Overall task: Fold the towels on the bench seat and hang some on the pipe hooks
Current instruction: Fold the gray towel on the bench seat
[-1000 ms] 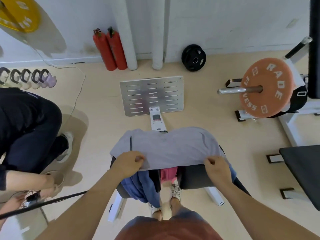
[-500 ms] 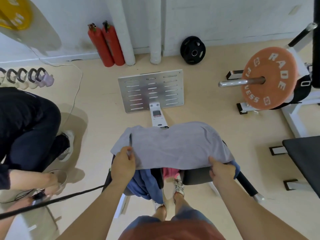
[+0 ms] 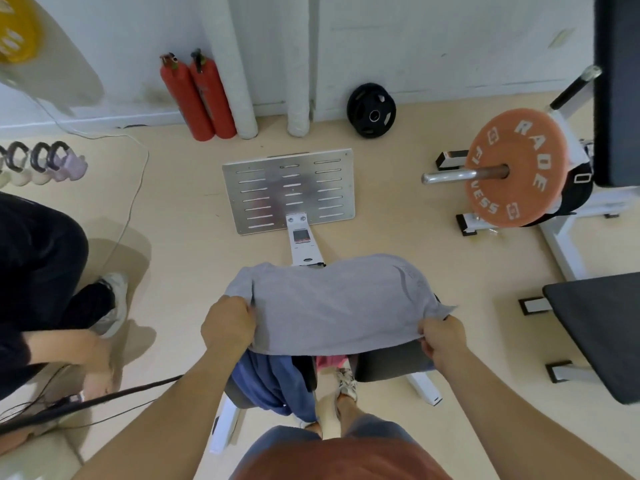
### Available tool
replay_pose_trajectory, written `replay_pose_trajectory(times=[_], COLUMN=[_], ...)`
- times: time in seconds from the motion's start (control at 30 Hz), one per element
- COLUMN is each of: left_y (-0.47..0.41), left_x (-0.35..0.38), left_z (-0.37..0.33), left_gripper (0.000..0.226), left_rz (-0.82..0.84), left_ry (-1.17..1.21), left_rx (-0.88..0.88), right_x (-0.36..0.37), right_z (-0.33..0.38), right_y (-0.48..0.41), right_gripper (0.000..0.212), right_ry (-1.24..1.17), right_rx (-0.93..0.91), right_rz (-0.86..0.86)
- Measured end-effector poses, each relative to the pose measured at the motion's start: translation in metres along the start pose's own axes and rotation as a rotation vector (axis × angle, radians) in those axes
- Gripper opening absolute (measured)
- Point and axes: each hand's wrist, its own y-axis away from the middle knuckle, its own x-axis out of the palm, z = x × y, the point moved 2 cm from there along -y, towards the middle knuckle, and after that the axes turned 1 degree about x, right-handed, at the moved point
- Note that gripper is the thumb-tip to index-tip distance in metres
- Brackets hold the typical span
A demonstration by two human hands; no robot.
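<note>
Under the person's chest, the left hand point(image 3: 228, 323) and right hand point(image 3: 441, 337) each pinch a near corner of the grey towel point(image 3: 332, 303). Its long axis runs left-right over the bench seat point(image 3: 388, 365), extending away from both grips.

Bare floor point(image 3: 398, 237) lies open right of the bench seat point(image 3: 388, 367), up to the black bench pad point(image 3: 602, 330), and on both sides of the metal footplate point(image 3: 291, 192). A gray towel point(image 3: 332, 303) covers the seat top; a blue towel point(image 3: 273, 382) and a pink towel point(image 3: 330, 360) hang at its near edge. A crouching person point(image 3: 38, 265) and a black cable point(image 3: 104, 400) crowd the left. The orange weight plate point(image 3: 516, 168) and its bar point(image 3: 450, 175) jut out at the far right. Fire extinguishers point(image 3: 201, 98), pipes point(image 3: 235, 81) and a black weight plate point(image 3: 371, 110) line the wall.
</note>
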Motion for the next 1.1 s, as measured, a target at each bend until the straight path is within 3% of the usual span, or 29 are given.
replay_pose_trajectory(times=[0.1, 0.23, 0.33, 0.4, 0.5, 0.6, 0.7, 0.77, 1.03, 1.1], left_y=[-0.002, -0.005, 0.000, 0.016, 0.038, 0.052, 0.058, 0.060, 0.061, 0.050], left_x=[-0.005, -0.045, -0.092, -0.121, -0.133, -0.136, -0.144, -0.146, -0.173, -0.187], left_z=[0.000, -0.017, -0.054, -0.089, -0.140, -0.158, -0.154, -0.151, -0.169, -0.171], left_gripper=[0.032, 0.018, 0.029, 0.030, 0.023, 0.020, 0.043, 0.047, 0.031, 0.040], left_rz=[-0.067, -0.224, -0.092, -0.053, -0.052, 0.049, 0.184, 0.186, -0.050, 0.017], left_ry=[0.273, 1.076, 1.562, 1.526, 1.187, 1.142, 1.234, 1.179, 0.980, 1.090], left_rx=[-0.116, -0.397, -0.251, -0.029, 0.247, 0.292, 0.302, 0.342, 0.583, 0.622], right_x=[0.002, 0.012, 0.034, 0.055, 0.087, 0.103, 0.095, 0.088, 0.046, 0.030], right_z=[0.025, 0.076, 0.106, 0.118, 0.129, 0.135, 0.141, 0.143, 0.167, 0.178], right_y=[0.010, 0.032, 0.066, 0.102, 0.158, 0.173, 0.164, 0.161, 0.170, 0.177], right_gripper=[0.030, 0.038, 0.025, 0.021, 0.018, 0.027, 0.022, 0.025, 0.027, 0.020], right_ry=[-0.346, -0.379, -0.387, -0.312, -0.137, 0.052, 0.072, 0.108, 0.222, 0.226], right_rx=[0.059, -0.068, -0.139, -0.233, -0.393, -0.619, -0.692, -0.722, -0.876, -0.899], right_rz=[0.075, 0.188, 0.299, 0.498, 0.771, 0.680, 0.541, 0.521, 0.678, 0.804])
